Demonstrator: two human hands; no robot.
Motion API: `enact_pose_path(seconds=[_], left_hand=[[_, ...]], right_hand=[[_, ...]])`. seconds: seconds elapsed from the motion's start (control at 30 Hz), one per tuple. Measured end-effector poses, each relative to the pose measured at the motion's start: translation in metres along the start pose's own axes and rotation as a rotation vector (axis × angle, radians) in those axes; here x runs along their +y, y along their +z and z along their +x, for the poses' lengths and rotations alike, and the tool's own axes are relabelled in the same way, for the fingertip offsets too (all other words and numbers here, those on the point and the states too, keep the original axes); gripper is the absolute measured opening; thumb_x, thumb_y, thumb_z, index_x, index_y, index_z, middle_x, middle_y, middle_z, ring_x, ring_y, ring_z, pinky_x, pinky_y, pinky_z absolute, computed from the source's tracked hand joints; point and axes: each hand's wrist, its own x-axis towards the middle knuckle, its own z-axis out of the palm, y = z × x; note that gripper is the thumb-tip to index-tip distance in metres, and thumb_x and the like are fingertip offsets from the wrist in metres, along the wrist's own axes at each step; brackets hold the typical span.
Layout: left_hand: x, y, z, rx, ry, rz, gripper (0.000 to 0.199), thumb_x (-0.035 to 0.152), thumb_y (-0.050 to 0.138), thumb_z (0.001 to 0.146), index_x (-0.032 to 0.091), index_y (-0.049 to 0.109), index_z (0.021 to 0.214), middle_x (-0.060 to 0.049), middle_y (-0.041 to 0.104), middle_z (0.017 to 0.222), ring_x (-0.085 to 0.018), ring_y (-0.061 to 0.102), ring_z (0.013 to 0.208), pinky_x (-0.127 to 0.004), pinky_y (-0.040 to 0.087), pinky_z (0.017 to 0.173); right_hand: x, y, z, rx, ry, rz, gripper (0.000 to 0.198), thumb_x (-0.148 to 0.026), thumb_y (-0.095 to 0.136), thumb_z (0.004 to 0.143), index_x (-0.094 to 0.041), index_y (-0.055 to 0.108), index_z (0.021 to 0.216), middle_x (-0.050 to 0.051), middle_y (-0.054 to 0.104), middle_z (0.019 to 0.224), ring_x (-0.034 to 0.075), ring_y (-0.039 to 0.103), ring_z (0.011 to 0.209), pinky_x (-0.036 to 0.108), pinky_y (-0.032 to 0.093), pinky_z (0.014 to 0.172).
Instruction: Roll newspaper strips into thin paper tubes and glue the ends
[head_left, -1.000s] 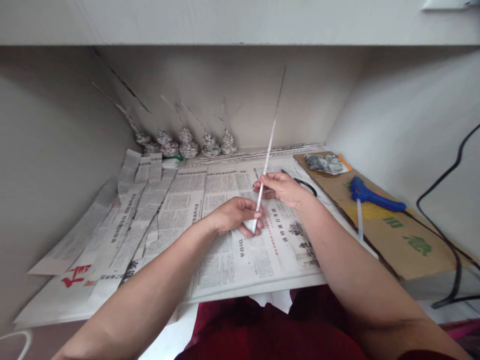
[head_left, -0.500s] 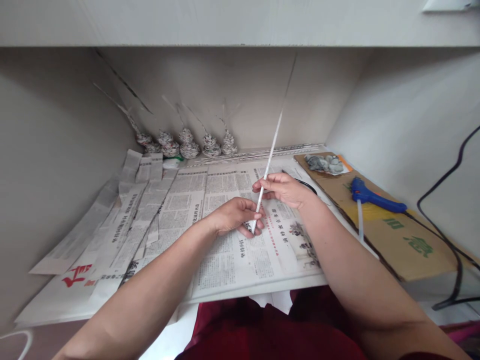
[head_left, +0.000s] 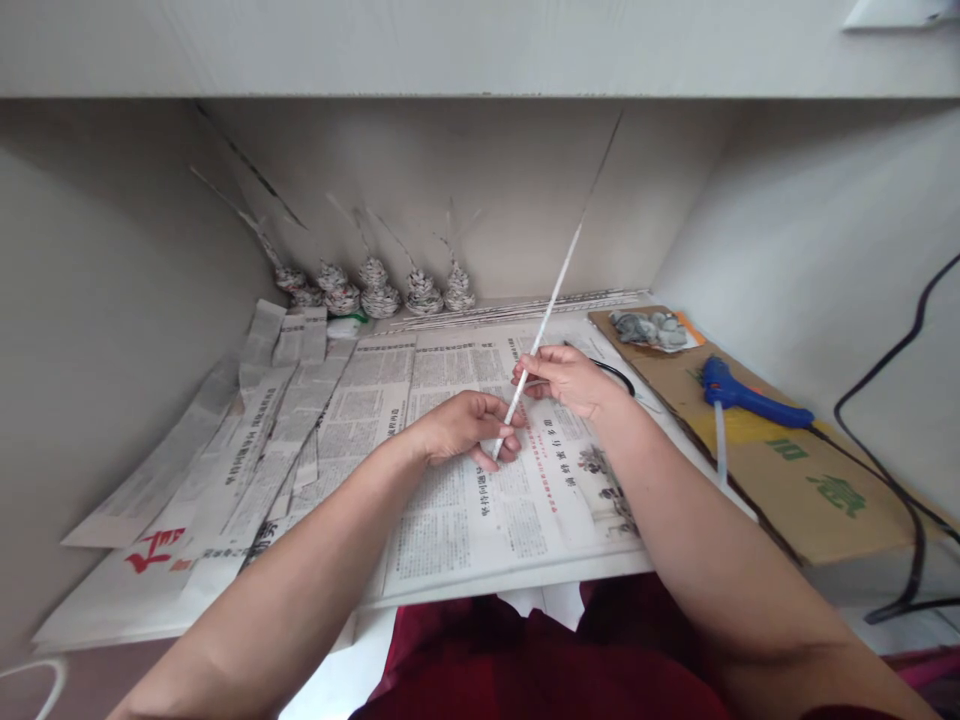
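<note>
A long, thin rolled newspaper tube (head_left: 556, 290) slants up and to the right between my hands, its far tip rising against the back wall. My left hand (head_left: 474, 428) pinches its lower end between thumb and fingers. Higher on the same tube, my right hand (head_left: 561, 378) grips it with thumb and fingertips. Beneath both hands lie spread newspaper sheets (head_left: 442, 500) covering the tabletop. Part of a thin black loop (head_left: 619, 372) shows just behind my right hand.
Cut newspaper strips (head_left: 255, 430) overlap at the left. Several woven gourd-shaped paper pieces (head_left: 380, 290) stand along the back, beside a bundle of paper tubes (head_left: 517, 312). At right, a blue glue gun (head_left: 754, 395) and a plastic bag (head_left: 652, 328) rest on cardboard (head_left: 795, 500). A shelf edge (head_left: 480, 60) overhangs.
The tube leans further to the right, its upper tip shifted rightward and its lower end slightly left and up. My left hand moved a little left; both hands keep hold.
</note>
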Motion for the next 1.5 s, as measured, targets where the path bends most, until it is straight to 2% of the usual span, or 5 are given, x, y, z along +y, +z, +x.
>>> enact_pose_path(seconds=[0.27,0.53,0.93,1.1,1.5], left_hand=[[-0.002,-0.005,0.003,0.082,0.009,0.007,0.033,0.019,0.067,0.073,0.012,0.057,0.103,-0.010,0.065,0.084,-0.019,0.065,0.074,-0.030,0.055,0.055],[0.001,-0.011,0.006,0.395,0.120,0.240,0.026,0.009,0.061,0.071,0.014,0.060,0.097,-0.004,0.060,0.078,-0.014,0.063,0.062,-0.019,0.045,0.045],[-0.003,-0.073,0.006,0.671,0.307,0.348,0.025,0.007,0.070,0.054,0.016,0.069,0.078,-0.001,0.067,0.071,-0.016,0.062,0.070,-0.025,0.046,0.069],[-0.003,-0.075,0.005,0.608,0.379,0.268,0.025,0.009,0.069,0.055,0.016,0.069,0.080,-0.003,0.068,0.073,-0.016,0.062,0.071,-0.026,0.047,0.070],[-0.001,-0.046,0.005,0.566,0.599,0.409,0.050,0.014,0.067,0.065,0.019,0.061,0.114,-0.007,0.063,0.103,-0.013,0.060,0.075,-0.024,0.047,0.070]], right_hand=[[0.004,0.004,0.007,0.156,-0.015,-0.025,0.033,-0.045,0.078,0.062,-0.016,0.062,0.066,0.004,0.063,0.069,0.013,0.059,0.061,0.020,0.042,0.043],[0.002,0.007,0.007,0.230,-0.035,0.002,0.035,-0.046,0.077,0.063,-0.015,0.061,0.068,0.005,0.062,0.067,0.012,0.058,0.053,0.018,0.036,0.034],[0.011,0.016,0.005,-0.048,0.039,0.128,0.030,-0.038,0.071,0.073,-0.017,0.068,0.093,0.003,0.066,0.078,0.011,0.063,0.063,0.018,0.046,0.048],[0.014,0.030,0.001,-0.105,0.002,0.081,0.039,-0.036,0.072,0.072,-0.020,0.066,0.107,0.004,0.067,0.085,0.012,0.063,0.066,0.020,0.046,0.051],[0.029,0.056,0.000,-0.017,-0.187,-0.067,0.030,-0.040,0.069,0.074,-0.015,0.070,0.090,0.007,0.069,0.079,0.013,0.060,0.060,0.022,0.043,0.048]])
